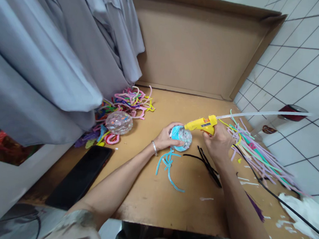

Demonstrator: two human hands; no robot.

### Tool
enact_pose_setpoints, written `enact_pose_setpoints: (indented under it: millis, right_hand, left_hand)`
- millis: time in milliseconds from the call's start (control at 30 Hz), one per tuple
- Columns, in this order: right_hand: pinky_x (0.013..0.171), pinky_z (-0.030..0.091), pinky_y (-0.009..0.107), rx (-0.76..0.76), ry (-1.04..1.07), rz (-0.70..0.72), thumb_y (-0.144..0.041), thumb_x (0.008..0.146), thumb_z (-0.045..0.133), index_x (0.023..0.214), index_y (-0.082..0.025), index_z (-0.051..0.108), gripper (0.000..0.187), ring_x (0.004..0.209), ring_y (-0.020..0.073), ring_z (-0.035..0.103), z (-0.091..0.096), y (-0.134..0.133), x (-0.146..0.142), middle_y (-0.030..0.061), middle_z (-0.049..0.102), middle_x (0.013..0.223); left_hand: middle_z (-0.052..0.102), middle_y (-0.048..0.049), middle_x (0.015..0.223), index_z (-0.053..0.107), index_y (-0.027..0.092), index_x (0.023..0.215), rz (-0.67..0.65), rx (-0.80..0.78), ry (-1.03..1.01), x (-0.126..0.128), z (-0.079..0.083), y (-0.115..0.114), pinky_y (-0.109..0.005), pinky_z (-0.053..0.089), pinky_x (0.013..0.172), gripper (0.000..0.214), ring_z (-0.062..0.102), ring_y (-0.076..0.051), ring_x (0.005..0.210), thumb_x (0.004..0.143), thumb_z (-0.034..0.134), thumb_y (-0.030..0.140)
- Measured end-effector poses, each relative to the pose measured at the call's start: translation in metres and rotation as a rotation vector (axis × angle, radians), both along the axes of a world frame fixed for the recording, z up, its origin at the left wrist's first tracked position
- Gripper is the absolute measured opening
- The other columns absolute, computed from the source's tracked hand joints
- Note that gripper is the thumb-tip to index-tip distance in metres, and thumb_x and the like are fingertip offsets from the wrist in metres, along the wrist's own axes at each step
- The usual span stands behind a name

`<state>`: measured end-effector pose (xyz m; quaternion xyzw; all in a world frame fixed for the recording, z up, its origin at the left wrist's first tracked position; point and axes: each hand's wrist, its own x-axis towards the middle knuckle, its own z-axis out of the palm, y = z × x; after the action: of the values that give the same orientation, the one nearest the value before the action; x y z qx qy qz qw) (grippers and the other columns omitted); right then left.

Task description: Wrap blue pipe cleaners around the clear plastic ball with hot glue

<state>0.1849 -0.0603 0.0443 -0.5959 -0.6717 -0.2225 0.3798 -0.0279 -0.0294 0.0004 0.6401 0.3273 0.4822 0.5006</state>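
My left hand is closed around a small clear ball wrapped partly in light blue pipe cleaner, held just above the wooden table. My right hand grips a yellow glue gun whose nozzle points left and touches the ball's top. A long clear glue stick juts from the gun's back to the right. Loose blue pipe cleaner ends trail below the ball. Black pipe cleaners lie under my right wrist.
A second clear bumpy ball sits on a pile of coloured pipe cleaners at left. A black phone lies front left. Pastel pipe cleaners spread at right; the gun's black cord crosses them. Grey cloth hangs left; cardboard stands behind.
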Motion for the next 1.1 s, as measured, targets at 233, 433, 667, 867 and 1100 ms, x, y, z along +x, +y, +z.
enact_pose_setpoints:
  millis: [233,433,667,867,1100]
  right_hand:
    - [0.058,0.027,0.03,0.003,0.004,-0.023,-0.029,0.076,0.054,0.083,-0.02,0.057,0.012,0.067,0.0214,0.052,0.0002,0.0007,0.0016,0.0063,0.061,0.073]
    - [0.058,0.027,0.03,0.0,-0.005,-0.007,-0.025,0.075,0.053,0.083,-0.02,0.057,0.011,0.068,0.0216,0.052,0.0007,0.0003,0.0008,0.0056,0.061,0.072]
    - [0.059,0.029,0.03,0.003,-0.005,0.008,-0.026,0.077,0.054,0.084,-0.02,0.057,0.011,0.07,0.0225,0.054,0.0007,-0.0007,0.0011,0.0065,0.062,0.075]
    - [0.059,0.028,0.03,0.029,-0.005,-0.008,-0.026,0.076,0.054,0.082,-0.02,0.057,0.009,0.068,0.0216,0.053,-0.0011,0.0008,0.0015,0.0055,0.061,0.072]
    - [0.06,0.029,0.03,0.009,-0.002,-0.011,-0.027,0.078,0.054,0.085,-0.02,0.058,0.01,0.07,0.0222,0.052,-0.0001,0.0,0.0007,0.0058,0.06,0.073]
  left_hand:
    - [0.064,-0.0092,0.12,0.061,0.016,0.119,0.01,0.015,-0.002,-0.0001,-0.0015,0.0003,-0.038,0.045,0.102,0.076,0.06,-0.027,0.112,0.049,0.088,0.03]
    - [0.063,-0.0099,0.123,0.06,0.016,0.12,0.004,0.023,0.002,-0.0004,-0.0019,-0.0001,-0.04,0.045,0.104,0.076,0.059,-0.028,0.115,0.05,0.088,0.031]
    - [0.063,-0.0098,0.123,0.06,0.016,0.12,0.003,0.018,-0.007,-0.0002,-0.0018,-0.0004,-0.041,0.044,0.105,0.075,0.059,-0.029,0.116,0.051,0.088,0.03]
    - [0.063,-0.0099,0.125,0.061,0.017,0.12,0.001,0.033,-0.002,-0.0003,-0.0023,-0.0002,-0.04,0.043,0.105,0.075,0.058,-0.028,0.117,0.051,0.088,0.031]
    - [0.062,-0.0091,0.124,0.061,0.017,0.12,0.004,0.042,0.015,-0.0005,-0.0031,0.0007,-0.038,0.044,0.104,0.076,0.059,-0.027,0.116,0.051,0.088,0.032]
